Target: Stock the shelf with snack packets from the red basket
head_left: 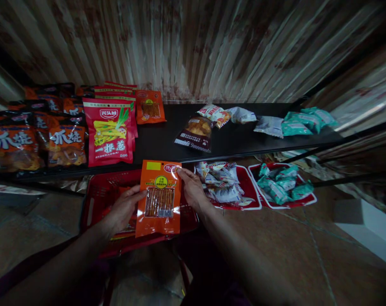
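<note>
Both hands hold one flat orange snack packet (159,225) with a clear window showing brown sticks inside. My left hand (124,208) grips its left edge, the thumb lying on the front. At the upper right edge, my right hand (191,187) pinches the packet, its other fingers behind and hidden. Beneath it is a red basket (95,191) with more packets inside, partly covered by my hands. A similar orange packet (150,106) lies on the black shelf (161,140), beside upright red snack bags (109,131).
Black-and-orange bags (67,140) fill the shelf's left end. A brown bag (194,134), small white packets (240,114) and teal packets (296,123) lie to the right. Two smaller red baskets (252,199) (309,199) hold white and teal packets. A white box (368,225) stands on the floor.
</note>
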A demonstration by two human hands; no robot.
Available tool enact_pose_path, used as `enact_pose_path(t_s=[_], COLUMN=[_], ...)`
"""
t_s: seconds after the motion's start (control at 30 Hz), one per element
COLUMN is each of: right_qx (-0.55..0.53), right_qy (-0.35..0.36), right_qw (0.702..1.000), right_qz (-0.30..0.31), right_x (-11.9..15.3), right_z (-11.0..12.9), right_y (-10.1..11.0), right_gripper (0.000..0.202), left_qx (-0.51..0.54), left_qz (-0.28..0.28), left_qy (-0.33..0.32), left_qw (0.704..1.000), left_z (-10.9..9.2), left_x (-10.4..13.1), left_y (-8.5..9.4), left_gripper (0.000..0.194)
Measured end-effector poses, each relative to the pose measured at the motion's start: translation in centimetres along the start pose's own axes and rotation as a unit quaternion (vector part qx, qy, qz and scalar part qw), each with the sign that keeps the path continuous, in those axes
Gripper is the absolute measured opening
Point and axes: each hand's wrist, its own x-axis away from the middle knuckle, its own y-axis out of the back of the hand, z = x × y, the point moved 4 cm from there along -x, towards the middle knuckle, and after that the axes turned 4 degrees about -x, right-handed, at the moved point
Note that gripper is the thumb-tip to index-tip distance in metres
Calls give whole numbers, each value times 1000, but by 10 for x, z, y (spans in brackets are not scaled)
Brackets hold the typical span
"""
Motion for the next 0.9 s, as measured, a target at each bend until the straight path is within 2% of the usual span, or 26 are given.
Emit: enact_pose_path(t_s=[0.2,0.37,0.53,0.6,0.73,0.9], right_qx=[5,53,98,103,80,43], right_qy=[-5,-71,-109,-108,-91,-61], right_qw=[999,992,971,967,975,989], right_qz=[35,85,188,207,185,126], right_x=[0,11,29,33,32,26], right_z=[-2,-9,-9,-7,-5,-2], right_y=[-2,0,-3,-5,-7,-6], right_gripper=[23,25,25,27,26,24], left_qx=[20,43,63,70,74,51], left_qz=[-12,-37,-36,-31,-29,22], left_qy=[-11,-38,-58,-66,-83,-90], left_qw=[1000,998,996,995,993,994], left_z=[-5,-16,-27,-31,-36,-36], left_x=[1,1,0,0,-1,0], left_y=[3,5,3,1,-3,-10], left_gripper=[33,26,23,24,25,32])
